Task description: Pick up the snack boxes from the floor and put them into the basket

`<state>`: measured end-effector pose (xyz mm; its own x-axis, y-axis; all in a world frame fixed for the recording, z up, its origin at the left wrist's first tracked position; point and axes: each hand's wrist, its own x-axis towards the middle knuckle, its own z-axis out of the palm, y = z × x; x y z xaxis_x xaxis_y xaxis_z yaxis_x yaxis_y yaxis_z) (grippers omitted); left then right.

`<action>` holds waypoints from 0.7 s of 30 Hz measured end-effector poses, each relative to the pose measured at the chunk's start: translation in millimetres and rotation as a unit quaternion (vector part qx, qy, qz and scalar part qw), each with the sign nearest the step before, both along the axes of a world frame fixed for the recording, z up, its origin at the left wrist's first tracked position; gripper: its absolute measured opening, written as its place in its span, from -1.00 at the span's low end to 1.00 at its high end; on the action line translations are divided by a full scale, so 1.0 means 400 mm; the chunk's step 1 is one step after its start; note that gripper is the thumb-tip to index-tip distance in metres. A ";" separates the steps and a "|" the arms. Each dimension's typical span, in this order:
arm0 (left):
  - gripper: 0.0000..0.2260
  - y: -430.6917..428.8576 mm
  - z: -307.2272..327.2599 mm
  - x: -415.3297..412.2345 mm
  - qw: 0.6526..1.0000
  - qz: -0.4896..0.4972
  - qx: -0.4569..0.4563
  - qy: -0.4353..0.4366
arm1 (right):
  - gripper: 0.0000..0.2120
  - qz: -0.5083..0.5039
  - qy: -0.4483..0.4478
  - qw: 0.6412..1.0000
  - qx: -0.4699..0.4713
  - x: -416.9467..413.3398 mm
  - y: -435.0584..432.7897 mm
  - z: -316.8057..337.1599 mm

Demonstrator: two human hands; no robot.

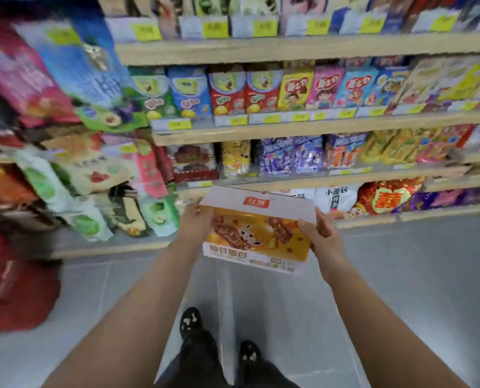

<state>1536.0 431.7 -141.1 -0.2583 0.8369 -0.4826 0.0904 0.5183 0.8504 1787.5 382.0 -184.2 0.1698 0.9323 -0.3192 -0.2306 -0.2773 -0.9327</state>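
A flat orange and white snack box (257, 233) with pictures of chocolate bars is held in the air in front of me, above the grey floor. My left hand (195, 224) grips its left edge. My right hand (321, 238) grips its right edge, thumb on the printed face. Both arms reach forward from the bottom of the view. No basket shows in this frame.
Wooden shelves (289, 130) packed with snack boxes and bags rise straight ahead. More bags hang on a rack at the left (73, 175). A blurred red object (17, 292) sits low at the left. My two dark shoes (219, 340) stand on the grey tiles.
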 end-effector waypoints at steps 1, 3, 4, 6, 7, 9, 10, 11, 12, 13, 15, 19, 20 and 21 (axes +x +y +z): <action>-0.67 -0.028 0.008 -0.061 1.000 0.024 -0.001 -0.001 | -0.27 0.021 0.000 1.000 -0.003 -0.050 0.016 -0.004; -0.53 -0.087 0.016 -0.192 0.996 0.090 -0.010 0.006 | -0.52 0.071 0.005 0.997 0.001 -0.182 0.033 0.014; -0.51 -0.119 0.013 -0.264 0.992 0.124 -0.008 0.008 | -0.61 0.102 0.001 0.995 0.000 -0.252 0.037 0.018; -0.50 -0.165 0.014 -0.361 0.985 0.170 -0.008 0.011 | -0.67 0.154 -0.007 0.988 -0.001 -0.351 0.040 0.027; -0.51 -0.195 0.015 -0.419 0.981 0.195 -0.003 0.002 | -0.65 0.184 -0.005 0.983 0.000 -0.414 0.039 0.031; -0.54 -0.254 0.031 -0.515 0.974 0.225 0.003 -0.019 | -0.59 0.218 -0.005 0.976 -0.005 -0.523 0.031 0.036; -0.54 -0.286 0.040 -0.566 0.972 0.232 0.001 -0.027 | -0.57 0.224 -0.001 0.975 -0.006 -0.579 0.029 0.038; -0.53 -0.316 0.042 -0.618 0.969 0.243 0.001 -0.032 | -0.55 0.236 0.003 0.972 -0.008 -0.637 0.022 0.043; -0.52 -0.359 0.041 -0.696 0.964 0.266 0.001 -0.029 | -0.51 0.263 0.004 0.965 -0.007 -0.724 0.006 0.049; -0.52 -0.399 0.045 -0.759 0.958 0.284 0.003 -0.021 | -0.42 0.285 0.004 0.958 -0.006 -0.797 -0.006 0.049; -0.66 -0.475 0.053 -0.878 0.948 0.319 0.008 -0.009 | -0.28 0.316 0.002 0.949 -0.009 -0.941 -0.037 0.049; -0.83 -0.596 0.072 -1.082 0.926 0.376 0.036 0.013 | -0.49 0.355 0.005 0.935 -0.018 -1.209 -0.105 0.031; -0.80 -0.624 0.070 -1.137 0.917 0.396 0.043 0.006 | -0.53 0.362 0.004 0.932 -0.021 -1.275 -0.123 0.030; -0.77 -0.642 0.072 -1.176 0.909 0.413 0.050 0.002 | -0.54 0.368 0.003 0.930 -0.019 -1.325 -0.139 0.034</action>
